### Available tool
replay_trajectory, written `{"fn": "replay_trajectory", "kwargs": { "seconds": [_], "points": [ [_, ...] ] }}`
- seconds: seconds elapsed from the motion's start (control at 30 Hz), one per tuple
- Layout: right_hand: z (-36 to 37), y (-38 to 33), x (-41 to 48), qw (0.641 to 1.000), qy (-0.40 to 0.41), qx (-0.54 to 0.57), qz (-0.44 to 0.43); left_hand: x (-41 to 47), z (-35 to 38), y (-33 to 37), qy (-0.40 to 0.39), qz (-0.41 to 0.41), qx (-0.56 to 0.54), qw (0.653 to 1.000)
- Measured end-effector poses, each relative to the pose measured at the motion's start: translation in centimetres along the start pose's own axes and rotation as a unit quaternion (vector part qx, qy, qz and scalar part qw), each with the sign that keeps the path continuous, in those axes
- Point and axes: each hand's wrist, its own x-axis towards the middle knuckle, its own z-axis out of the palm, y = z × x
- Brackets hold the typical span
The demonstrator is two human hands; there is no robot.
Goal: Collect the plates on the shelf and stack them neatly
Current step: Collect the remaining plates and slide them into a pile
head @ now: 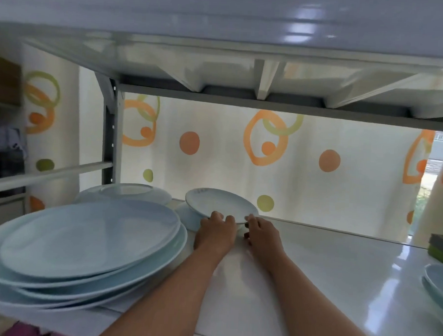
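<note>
1. Nearest, two bare forearms reach forward over the white shelf (338, 269), side by side and close together.
2. To the left of the left hand (216, 233) sits a stack of large plates (90, 238), pale blue, piled somewhat unevenly so that the lower rims stick out past the top one. The edge of the stack lies just beside the left wrist.
3. Far to the right of the right hand (262, 234), at the picture's edge, part of another pile of pale blue plates (439, 281) shows, with a green and grey sponge (441, 244) behind it.
4. The left hand grips the near rim of a small plate (220, 203), fingers curled over the edge from above.
5. The right hand holds the same rim just beside the left, its fingertips (251, 218) on the edge and its thumb below; both hands are closed on the small plate.
6. The small plate is tilted, its near edge in the hands and its far edge raised. It sits over another pale dish (188, 216), seen just left of the left hand's fingers; whether the two touch I cannot tell.
7. Beyond the big stack, farther left of the hands, an upside-down plate (128, 193) lies at the back.
8. Behind everything hangs a white curtain (304, 171) with orange and green rings and dots.
</note>
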Motion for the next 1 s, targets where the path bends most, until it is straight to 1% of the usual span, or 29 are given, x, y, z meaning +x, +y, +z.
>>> {"fn": "replay_trajectory", "kwargs": {
  "seconds": [0.07, 0.1, 0.2, 0.27, 0.43, 0.63, 0.77, 1.0],
  "points": [
    [-0.2, 0.2, -0.2, 1.000, 0.003, -0.005, -0.010, -0.1, -0.1, -0.3, 0.012, 0.016, 0.007, 1.000],
    [-0.3, 0.3, -0.2, 1.000, 0.011, -0.012, -0.019, -0.3, -0.4, -0.4, 0.020, 0.016, -0.007, 1.000],
    [-0.9, 0.1, -0.8, 0.997, 0.051, -0.033, -0.053, -0.6, -0.8, -0.4, 0.031, 0.020, -0.029, 0.999],
    [-1.3, -0.4, -1.1, 0.994, 0.075, -0.025, -0.070, -0.9, -0.7, -0.5, 0.044, 0.030, -0.036, 0.998],
    [-1.8, -0.6, -1.6, 0.992, 0.100, -0.013, -0.075, -1.3, -0.7, -0.4, 0.057, 0.094, -0.039, 0.993],
    [-2.5, -1.0, -2.5, 0.991, 0.120, 0.044, -0.045, -1.3, -0.6, -0.2, 0.040, 0.153, -0.042, 0.986],
    [-2.9, -1.5, -2.8, 0.986, 0.149, 0.072, -0.033, -1.6, -0.7, -0.1, 0.040, 0.192, -0.054, 0.979],
    [-4.2, -2.5, -3.4, 0.973, 0.181, 0.143, 0.031, -2.5, -0.4, 0.4, 0.024, 0.232, -0.065, 0.970]
  ]
}}
